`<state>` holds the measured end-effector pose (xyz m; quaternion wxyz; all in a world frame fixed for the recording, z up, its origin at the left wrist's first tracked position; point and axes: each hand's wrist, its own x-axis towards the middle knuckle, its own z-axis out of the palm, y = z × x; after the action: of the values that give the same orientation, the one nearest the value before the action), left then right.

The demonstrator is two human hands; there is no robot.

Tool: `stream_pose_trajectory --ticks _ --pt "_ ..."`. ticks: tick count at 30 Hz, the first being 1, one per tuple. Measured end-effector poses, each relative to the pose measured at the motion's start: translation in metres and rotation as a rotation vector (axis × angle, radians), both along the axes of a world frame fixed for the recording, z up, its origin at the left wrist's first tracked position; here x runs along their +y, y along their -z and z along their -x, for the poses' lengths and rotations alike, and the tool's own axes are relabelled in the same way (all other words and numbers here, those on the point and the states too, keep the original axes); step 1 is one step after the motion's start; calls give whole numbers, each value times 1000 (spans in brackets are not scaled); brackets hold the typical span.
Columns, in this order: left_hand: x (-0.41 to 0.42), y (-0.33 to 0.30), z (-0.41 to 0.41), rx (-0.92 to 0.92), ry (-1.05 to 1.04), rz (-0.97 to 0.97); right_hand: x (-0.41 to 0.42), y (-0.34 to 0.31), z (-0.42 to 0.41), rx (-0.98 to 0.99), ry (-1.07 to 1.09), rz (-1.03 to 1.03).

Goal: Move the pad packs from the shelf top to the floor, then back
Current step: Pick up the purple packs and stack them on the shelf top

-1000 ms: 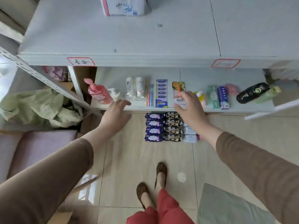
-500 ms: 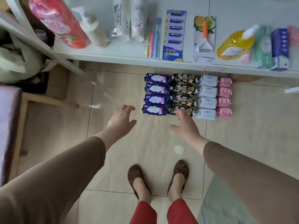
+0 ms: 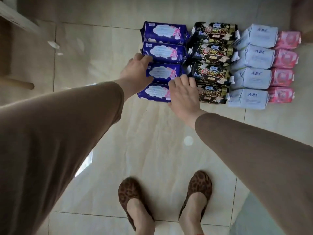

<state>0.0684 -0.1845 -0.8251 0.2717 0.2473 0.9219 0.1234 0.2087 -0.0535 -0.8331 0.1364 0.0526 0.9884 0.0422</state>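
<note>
Pad packs lie on the tiled floor in four columns: purple packs (image 3: pixel 164 33), black packs (image 3: pixel 215 33), pale blue packs (image 3: pixel 259 58) and pink packs (image 3: pixel 286 58). My left hand (image 3: pixel 135 72) touches the left ends of the middle purple packs with its fingers spread. My right hand (image 3: pixel 183 94) lies over the right end of the nearest purple pack (image 3: pixel 153 92) and the left end of the nearest black pack (image 3: pixel 213 94), fingers straight. Neither hand visibly grips a pack.
My two feet in leopard-print shoes (image 3: pixel 132 194) stand on the glossy tiles below the packs. A wooden furniture leg (image 3: pixel 18 84) and a pale frame edge sit at the left. A grey-green mat corner (image 3: pixel 254 217) shows at the lower right.
I have bent lower; the shelf has left the view. Both hands have moved forward from above the floor onto the purple packs' ends.
</note>
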Motion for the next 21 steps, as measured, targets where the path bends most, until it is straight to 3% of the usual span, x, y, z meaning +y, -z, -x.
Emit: stream_pose_trajectory --ticks 9,12,16,21 --pt "5 39 -10 74 5 40 -26 36 -17 27 -125 121" --pt "-7 30 -16 31 -63 25 -27 29 -32 -37 -48 352" --pt "-45 -19 -24 -39 -165 20 -17 -23 -65 -150 286 916" --pt "-79 -143 -31 -81 -211 -29 6 -149 -90 -192 575 1188"
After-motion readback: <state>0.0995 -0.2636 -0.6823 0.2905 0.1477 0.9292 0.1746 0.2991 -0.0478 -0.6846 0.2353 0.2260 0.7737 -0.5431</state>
